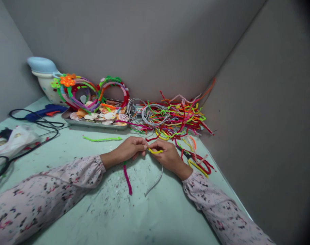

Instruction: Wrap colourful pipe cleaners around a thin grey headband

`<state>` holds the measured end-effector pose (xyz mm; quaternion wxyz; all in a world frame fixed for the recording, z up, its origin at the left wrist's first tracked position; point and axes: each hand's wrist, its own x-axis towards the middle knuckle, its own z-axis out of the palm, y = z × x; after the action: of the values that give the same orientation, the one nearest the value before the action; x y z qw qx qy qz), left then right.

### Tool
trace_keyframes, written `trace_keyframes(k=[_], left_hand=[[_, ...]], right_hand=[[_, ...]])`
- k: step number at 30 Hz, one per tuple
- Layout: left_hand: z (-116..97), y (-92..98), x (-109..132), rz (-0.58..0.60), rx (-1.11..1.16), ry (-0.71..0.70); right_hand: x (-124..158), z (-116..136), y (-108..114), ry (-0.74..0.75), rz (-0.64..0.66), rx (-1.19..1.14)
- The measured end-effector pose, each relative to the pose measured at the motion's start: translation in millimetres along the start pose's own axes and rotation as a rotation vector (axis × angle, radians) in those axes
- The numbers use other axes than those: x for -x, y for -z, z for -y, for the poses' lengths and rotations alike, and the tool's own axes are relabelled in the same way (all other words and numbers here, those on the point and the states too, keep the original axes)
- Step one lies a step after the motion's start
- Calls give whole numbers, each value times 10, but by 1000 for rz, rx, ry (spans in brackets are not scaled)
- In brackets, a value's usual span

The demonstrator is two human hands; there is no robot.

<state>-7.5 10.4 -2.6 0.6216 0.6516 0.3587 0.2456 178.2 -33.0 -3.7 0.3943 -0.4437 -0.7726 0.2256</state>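
My left hand (129, 148) and my right hand (167, 154) meet in the middle of the pale green table (98, 211), both with fingers pinched. Between them runs a yellow pipe cleaner (155, 151), held by the right fingers and touched by the left fingertips. A thin grey headband (156, 180) curves out from under my right hand toward me. A magenta pipe cleaner (127, 179) trails down from below my left hand; whether that hand grips it is hidden.
A heap of coloured pipe cleaners (175, 117) and grey headbands (151, 114) lies at the back right. A metal tray (93, 123) of shells holds wrapped headbands (91, 92). A green pipe cleaner (102, 139), blue glue gun (44, 111), black cable (29, 136) and plastic bag (13, 141) lie left.
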Motion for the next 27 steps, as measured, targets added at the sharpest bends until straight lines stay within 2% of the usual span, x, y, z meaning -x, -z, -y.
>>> trace_keyframes(k=[11,18,27], left_hand=[[23,3,2,6,-25,-67],[56,10,-18,-19,-28,-38],[39,17,-21,-9,1,-9]], right_hand=[[9,-18,2,43,-34,79],[8,-26,-15,52,-76,104],[18,-46,-1,104,-25,155]])
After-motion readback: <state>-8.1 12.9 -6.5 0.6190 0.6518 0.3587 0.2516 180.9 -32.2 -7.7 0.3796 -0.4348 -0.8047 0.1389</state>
